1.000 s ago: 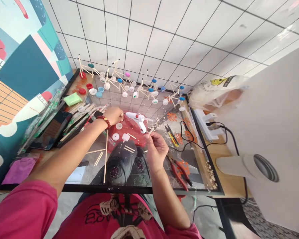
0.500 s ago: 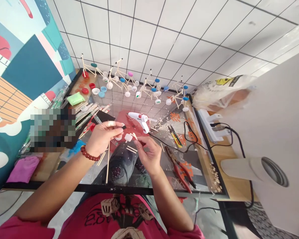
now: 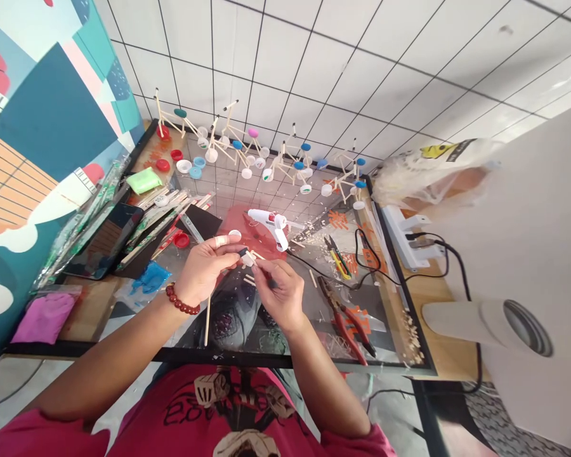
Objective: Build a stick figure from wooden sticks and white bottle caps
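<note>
My left hand [image 3: 204,266], with a red bead bracelet on the wrist, pinches a small black piece [image 3: 242,252] between thumb and fingers. Facing it, my right hand [image 3: 283,291] is closed on a short wooden stick [image 3: 253,254], whose tip is close to the black piece; whether they touch I cannot tell. A small white piece [image 3: 249,261] shows between the fingertips, partly hidden. Just beyond the hands, a white glue gun [image 3: 270,223] lies on a red patch of the glass tabletop. A longer wooden stick [image 3: 207,322] lies below my left hand.
Stick-and-bottle-cap bicycle models [image 3: 280,166] line the back wall. Pliers [image 3: 340,311], a yellow-handled cutter [image 3: 339,261] and the glue gun's black cord [image 3: 321,271] lie right. At left are a tablet [image 3: 105,244], packaged sticks and pink clay [image 3: 45,317]. A power strip [image 3: 406,238] stands right.
My hands have come closer together, my left hand moving right and bringing the black piece up to the stick's tip. The view has shifted slightly.
</note>
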Demonstrator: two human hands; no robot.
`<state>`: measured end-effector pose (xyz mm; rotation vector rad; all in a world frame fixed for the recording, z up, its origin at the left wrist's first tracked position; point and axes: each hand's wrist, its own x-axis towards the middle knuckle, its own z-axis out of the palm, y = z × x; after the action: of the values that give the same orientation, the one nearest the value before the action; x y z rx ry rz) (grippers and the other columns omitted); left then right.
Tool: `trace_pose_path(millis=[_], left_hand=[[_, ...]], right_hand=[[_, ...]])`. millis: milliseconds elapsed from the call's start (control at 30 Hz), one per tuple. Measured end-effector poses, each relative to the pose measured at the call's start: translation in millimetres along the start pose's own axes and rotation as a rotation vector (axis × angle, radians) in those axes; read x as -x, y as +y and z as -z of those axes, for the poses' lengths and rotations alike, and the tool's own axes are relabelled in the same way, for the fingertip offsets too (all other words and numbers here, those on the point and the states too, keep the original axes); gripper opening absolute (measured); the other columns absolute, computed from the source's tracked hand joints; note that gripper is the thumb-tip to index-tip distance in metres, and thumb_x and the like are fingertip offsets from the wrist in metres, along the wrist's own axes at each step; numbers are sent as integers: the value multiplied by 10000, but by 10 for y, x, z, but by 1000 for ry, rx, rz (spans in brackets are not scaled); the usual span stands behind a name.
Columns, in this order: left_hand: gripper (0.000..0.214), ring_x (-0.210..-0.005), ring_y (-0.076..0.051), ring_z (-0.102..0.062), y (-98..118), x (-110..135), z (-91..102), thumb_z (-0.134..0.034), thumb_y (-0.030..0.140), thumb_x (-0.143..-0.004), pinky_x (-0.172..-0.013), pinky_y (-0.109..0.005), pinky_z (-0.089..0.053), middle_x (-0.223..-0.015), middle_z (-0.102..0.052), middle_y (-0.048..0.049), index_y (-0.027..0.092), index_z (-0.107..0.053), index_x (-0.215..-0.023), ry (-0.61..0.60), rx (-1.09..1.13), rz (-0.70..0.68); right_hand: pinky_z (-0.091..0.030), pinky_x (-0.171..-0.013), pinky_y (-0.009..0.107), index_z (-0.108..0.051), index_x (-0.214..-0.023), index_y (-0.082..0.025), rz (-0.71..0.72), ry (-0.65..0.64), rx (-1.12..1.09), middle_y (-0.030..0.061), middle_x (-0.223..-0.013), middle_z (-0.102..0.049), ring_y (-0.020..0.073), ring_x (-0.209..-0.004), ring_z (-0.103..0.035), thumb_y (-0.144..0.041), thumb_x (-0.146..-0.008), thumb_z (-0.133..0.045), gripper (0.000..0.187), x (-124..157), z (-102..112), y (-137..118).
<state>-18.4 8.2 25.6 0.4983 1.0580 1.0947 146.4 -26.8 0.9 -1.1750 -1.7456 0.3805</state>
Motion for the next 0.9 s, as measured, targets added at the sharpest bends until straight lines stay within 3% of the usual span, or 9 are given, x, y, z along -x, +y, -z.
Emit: trace_pose_path(millis=[500,900], left_hand=[[500,-743,-144,-683,-53,32,-19,-832,133,-547,-710,-271,-530,-895,-772,-73,125,-754,-1041,15,-118,-101],[507,-888,-195,-710,-82,32,4,-832,172,-579,-820,-306,-549,-913,-774,-82,131,-752,-1078,9,-240,-175]], right_hand=[[-510,-633,241,-743,-952,-185,-61,-43,6,29,-752,-691,119,-626,-593,-207,-929,-606,141,-2,-13,23],[-534,-630,241,-747,-933,-199,-47,-26,9,39,-756,-708,126,-643,-633,-207,-919,-597,151,12,-43,58]])
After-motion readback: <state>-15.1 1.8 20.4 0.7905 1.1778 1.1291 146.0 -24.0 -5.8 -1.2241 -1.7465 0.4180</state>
